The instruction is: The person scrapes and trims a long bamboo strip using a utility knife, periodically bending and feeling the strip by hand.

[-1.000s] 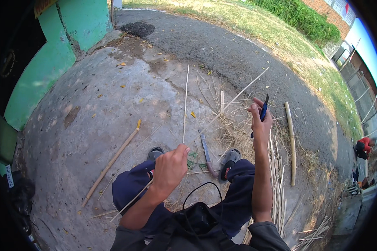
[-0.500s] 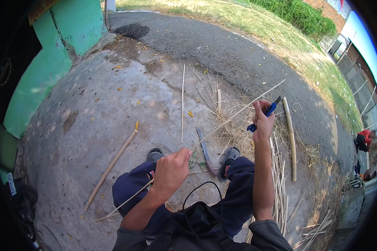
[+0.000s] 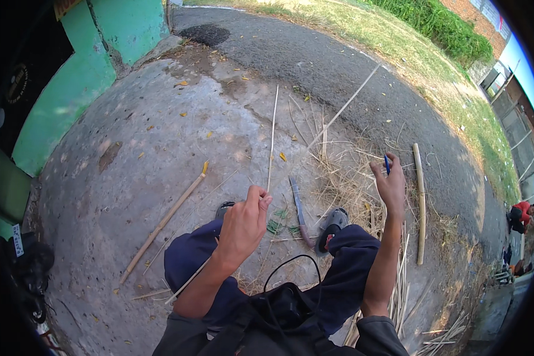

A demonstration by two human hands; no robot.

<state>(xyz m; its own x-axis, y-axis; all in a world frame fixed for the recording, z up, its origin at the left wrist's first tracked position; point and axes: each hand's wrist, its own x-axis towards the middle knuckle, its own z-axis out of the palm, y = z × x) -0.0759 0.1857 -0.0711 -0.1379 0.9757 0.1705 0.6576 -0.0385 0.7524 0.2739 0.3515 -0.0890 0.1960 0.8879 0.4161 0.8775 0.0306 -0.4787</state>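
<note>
My left hand (image 3: 241,230) is closed in a pinch on a thin bamboo strip (image 3: 347,104). The strip slants from beside my left forearm up and away to the right; a stretch just beyond my fingers is hard to make out. Off to the right, my right hand (image 3: 390,185) is raised and apart from the strip, closed around a blue utility knife (image 3: 387,164) mostly hidden by the fingers. A long-bladed knife (image 3: 297,202) with a dark handle lies on the ground between my feet.
A bamboo pole (image 3: 166,222) lies at left, another pole (image 3: 419,204) at right. One pale strip (image 3: 273,136) lies ahead. Fine shavings (image 3: 350,172) and cut strips (image 3: 401,285) are at right. A green wall (image 3: 71,101) stands far left; a person in red (image 3: 521,215) is far right.
My right hand has moved slightly right and down, turning the utility knife so less of it shows. The strip's far end now points more steeply away. The whole view has shifted a little.
</note>
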